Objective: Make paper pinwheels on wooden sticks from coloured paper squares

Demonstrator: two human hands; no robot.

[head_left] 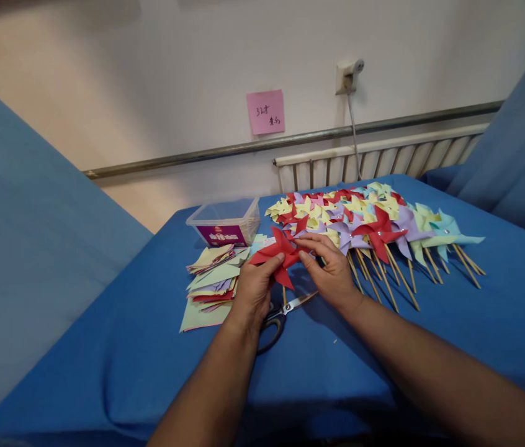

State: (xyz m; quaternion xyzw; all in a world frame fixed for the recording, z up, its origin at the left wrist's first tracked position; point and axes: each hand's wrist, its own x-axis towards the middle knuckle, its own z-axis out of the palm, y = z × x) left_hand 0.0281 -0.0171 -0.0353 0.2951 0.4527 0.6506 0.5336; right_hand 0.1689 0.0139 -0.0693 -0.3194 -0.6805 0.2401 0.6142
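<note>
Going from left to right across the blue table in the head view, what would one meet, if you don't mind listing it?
Stack of cut paper squares → left hand holding the red pinwheel → right hand on that pinwheel → spread of finished pinwheels on wooden sticks. The plastic box and the scissors overlap these in order, so I leave them out.

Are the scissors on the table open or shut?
Cannot tell. The scissors lie flat on the blue table, blades half hidden under both hands.
</note>
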